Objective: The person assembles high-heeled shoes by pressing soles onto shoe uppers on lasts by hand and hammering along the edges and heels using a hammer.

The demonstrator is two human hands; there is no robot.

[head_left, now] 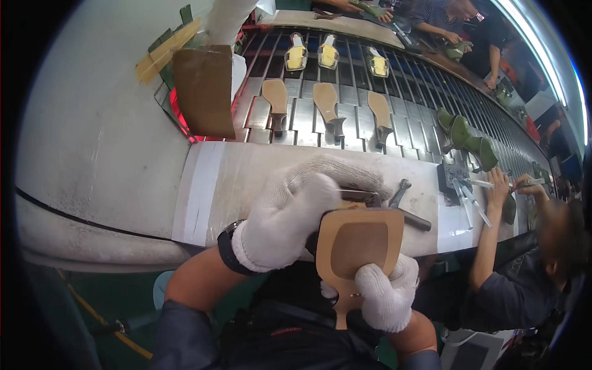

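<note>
Both my hands wear white knit gloves. My right hand [387, 295] is closed on a tan shoe sole [392, 237], thumb on its face near the narrow waist. The sole is tilted up toward me, wide squarish end away, with a darker brown area in its middle. Behind it, my left hand [296, 206] wraps its fingers round a dark-edged piece, apparently a shoe [353, 204], with a yellowish patch showing. The sole hides most of this piece. A hammer [409, 214] lies on the bench just right of my left fingertips.
Ahead, a slatted metal conveyor [357, 134] carries three tan soles with heels [325, 102] and three shoes with yellow patches [328, 55]. Green shoes [459, 132] stand right, near a dark box [452, 179] with brushes. A co-worker [518, 265] sits right; a brown board [203, 92] stands left.
</note>
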